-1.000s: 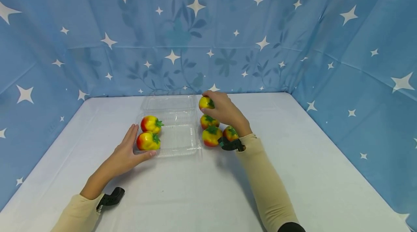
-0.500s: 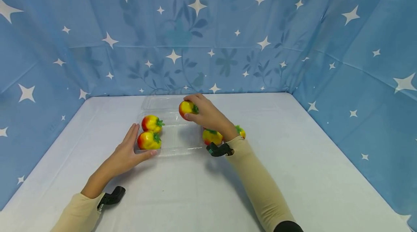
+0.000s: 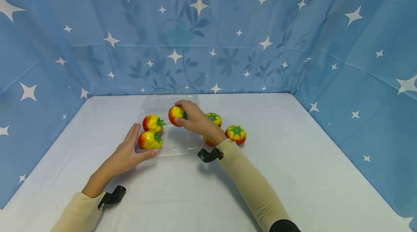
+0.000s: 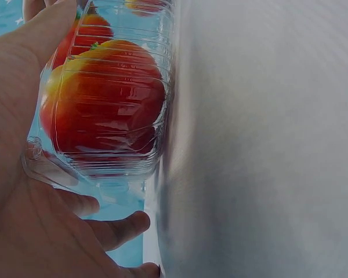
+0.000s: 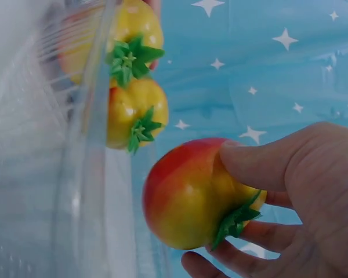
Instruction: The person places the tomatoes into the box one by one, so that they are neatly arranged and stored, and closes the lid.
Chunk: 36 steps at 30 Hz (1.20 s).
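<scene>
one glossy, round, red-and-yellow fruit with a green leafy top is up in the right hand in the head view. thumb and fingers pinch it from both sides, leafy end toward the palm. it's above the clear plastic hinged container, toward the lid side. two similar fruits sit inside along the left wall, the back fruit and the front fruit, leafy tops to the right. left hand is at the container's front left corner, fingers straight and close together, thumb apart along the front. three loose fruits on the white cloth-covered table, right of the container: rightmost fruit has its leafy top up, the middle pair is partly hidden by the right arm.

left wrist view: front fruit shows through the ribbed plastic, mostly deep red, yellow on one side. thumb lies along the container, three visible fingertips spread below it.

right wrist view: held fruit is plain to see, smooth, red at upper left blending to golden yellow, leaves dark green. thumb presses on top, fingers under it. blue curtain with white stars behind.
</scene>
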Available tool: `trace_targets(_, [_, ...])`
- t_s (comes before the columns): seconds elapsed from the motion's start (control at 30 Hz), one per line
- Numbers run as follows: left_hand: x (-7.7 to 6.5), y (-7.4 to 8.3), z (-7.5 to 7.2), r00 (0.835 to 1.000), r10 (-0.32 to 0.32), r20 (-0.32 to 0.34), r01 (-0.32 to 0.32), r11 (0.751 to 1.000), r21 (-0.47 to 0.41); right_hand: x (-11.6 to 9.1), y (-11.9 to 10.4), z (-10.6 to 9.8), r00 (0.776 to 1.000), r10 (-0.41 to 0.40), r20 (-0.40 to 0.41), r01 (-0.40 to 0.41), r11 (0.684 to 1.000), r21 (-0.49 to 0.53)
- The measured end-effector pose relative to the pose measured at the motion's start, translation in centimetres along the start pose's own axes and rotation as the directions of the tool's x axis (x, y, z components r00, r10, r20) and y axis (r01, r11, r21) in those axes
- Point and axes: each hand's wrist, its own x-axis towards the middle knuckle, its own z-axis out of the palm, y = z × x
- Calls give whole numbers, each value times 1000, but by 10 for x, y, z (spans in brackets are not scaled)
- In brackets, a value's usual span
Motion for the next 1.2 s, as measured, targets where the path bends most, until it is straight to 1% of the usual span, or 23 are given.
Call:
trace_targets(0.27, [0, -1, 1, 1000, 7, -7, -7, 1000, 0, 7, 1, 13, 1000, 5, 24, -5, 1000, -12])
trace_targets(0.53, [0, -1, 0, 1000, 5, -6, -5, 1000, 2, 10, 5, 24, 999, 38, 25, -37, 999, -18])
trace_targets(0.73, [0, -2, 0, 1000, 8, -9, -8, 1000, -4, 11, 9, 33, 999, 44, 28, -43, 999, -32])
trace_targets(0.97, [0, -1, 0, 1000, 11, -9, -12, 1000, -8, 13, 9, 39, 998, 59, 34, -56, 996, -71])
trace_targets(1.2, [-1, -1, 0, 1000, 18, -11, -18, 1000, -10, 14, 7, 44, 997, 61, 36, -58, 995, -81])
